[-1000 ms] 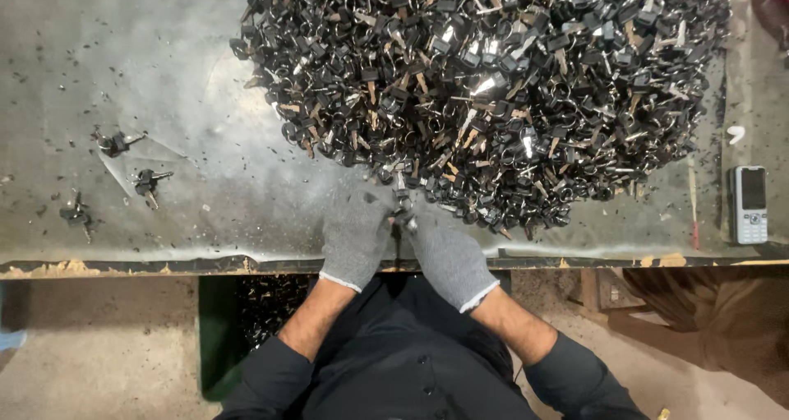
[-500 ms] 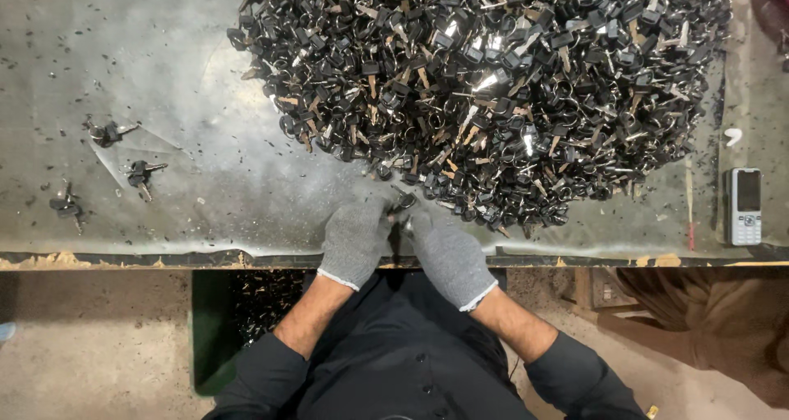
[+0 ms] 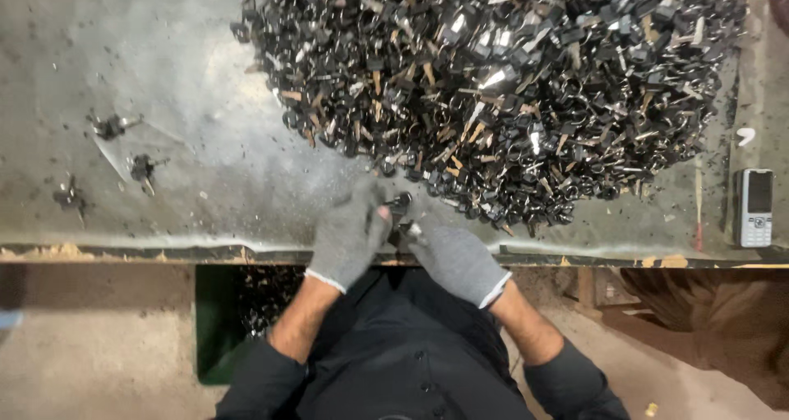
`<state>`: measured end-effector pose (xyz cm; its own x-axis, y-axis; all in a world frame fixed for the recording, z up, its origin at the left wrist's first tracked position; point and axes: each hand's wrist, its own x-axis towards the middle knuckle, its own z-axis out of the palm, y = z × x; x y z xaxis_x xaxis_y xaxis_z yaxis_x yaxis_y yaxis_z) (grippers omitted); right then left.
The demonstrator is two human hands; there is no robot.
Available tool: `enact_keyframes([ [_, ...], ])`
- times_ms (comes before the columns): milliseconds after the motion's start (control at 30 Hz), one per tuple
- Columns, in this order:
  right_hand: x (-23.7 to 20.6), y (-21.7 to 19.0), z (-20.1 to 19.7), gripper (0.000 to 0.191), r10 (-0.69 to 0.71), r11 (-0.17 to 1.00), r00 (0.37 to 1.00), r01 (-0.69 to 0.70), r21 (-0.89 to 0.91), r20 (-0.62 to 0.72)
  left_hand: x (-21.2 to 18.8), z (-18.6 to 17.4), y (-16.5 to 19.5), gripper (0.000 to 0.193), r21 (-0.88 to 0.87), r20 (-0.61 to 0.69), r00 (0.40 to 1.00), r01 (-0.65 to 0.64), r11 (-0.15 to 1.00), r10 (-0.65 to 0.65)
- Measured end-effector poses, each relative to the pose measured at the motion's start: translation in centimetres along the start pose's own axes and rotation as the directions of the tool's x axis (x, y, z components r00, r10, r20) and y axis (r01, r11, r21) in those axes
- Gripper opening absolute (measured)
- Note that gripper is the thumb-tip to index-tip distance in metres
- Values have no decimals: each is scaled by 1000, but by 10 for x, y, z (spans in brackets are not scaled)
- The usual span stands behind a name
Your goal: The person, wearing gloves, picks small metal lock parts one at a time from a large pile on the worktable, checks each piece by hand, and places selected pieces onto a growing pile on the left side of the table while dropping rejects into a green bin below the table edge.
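Small silver mobile phone (image 3: 754, 207) with dark screen — upright rectangle, at the metal table's (image 3: 164, 75) right edge

Both hands wear grey knitted gloves with a pale band at the cuff: the left hand (image 3: 349, 237) and the right hand (image 3: 454, 258). Between them sits a small black metal part (image 3: 401, 210) with a silvery glint. The big heap of small metal pieces (image 3: 509, 91) is mostly black, flecked with bright silver and tan-brown bits. The dull grey metal worktop (image 3: 164, 83) is speckled with dark crumbs and streaked with paler patches. A silver-and-black push-button phone (image 3: 754, 207) has a dark screen. The sleeves and shirt are black. Below the edge, a green bin (image 3: 215, 338) holds dark pieces.
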<state>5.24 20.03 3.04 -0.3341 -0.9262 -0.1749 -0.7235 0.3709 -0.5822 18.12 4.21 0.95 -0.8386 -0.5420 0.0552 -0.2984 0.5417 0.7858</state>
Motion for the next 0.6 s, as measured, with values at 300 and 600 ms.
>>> enact_keyframes([
  [300, 9, 6, 19, 28, 408, 911, 895, -388, -138, 182, 27, 16, -11, 24, 39, 144, 968, -212, 976, 205],
  [600, 14, 5, 30, 48, 187, 964, 971, -211, -164, -150, 7, 33, -15, 38, 274, -61, 941, -305, 912, 333],
])
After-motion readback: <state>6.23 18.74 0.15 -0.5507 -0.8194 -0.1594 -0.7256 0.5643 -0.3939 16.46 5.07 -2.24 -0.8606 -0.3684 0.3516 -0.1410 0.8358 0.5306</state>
